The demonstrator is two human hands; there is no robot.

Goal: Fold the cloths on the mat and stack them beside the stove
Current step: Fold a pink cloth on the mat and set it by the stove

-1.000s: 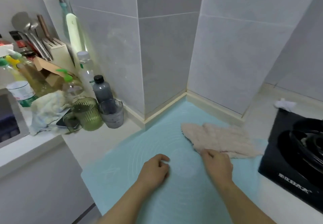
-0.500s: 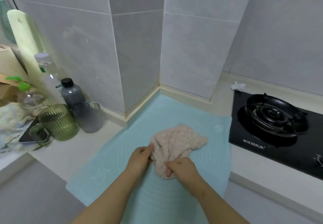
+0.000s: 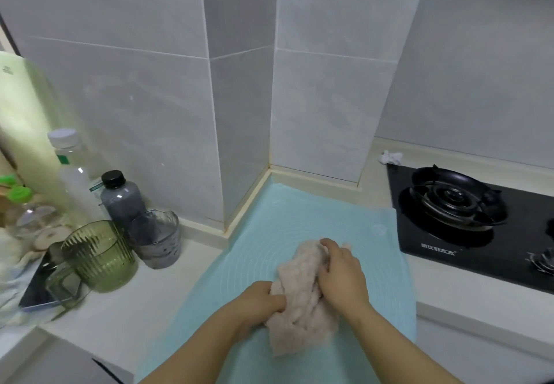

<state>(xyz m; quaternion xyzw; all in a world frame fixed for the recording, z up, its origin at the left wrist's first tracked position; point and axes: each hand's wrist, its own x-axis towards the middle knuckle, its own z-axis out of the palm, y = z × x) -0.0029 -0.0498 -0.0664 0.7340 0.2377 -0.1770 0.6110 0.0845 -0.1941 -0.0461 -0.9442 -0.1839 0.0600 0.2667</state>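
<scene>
A fluffy pale pink cloth point(image 3: 299, 320) lies bunched in a long roll on the light blue mat point(image 3: 263, 248). My left hand point(image 3: 260, 302) grips the cloth's left edge, fingers curled into the fabric. My right hand point(image 3: 341, 275) lies on top of the cloth's right side, fingers bent over its far end and holding it. The black gas stove point(image 3: 467, 221) sits just right of the mat.
Left of the mat stand a green ribbed jug point(image 3: 99, 254), a grey cup point(image 3: 157, 238), a dark bottle point(image 3: 120, 197) and a clear bottle point(image 3: 72, 173). A white crumpled scrap point(image 3: 389, 157) lies behind the stove. Tiled walls form a corner behind the mat.
The cloth was pulled from the mat's right side to its middle and gathered from a flat spread into a narrow bundle. Both hands now hold it; my right hand moved up over it.
</scene>
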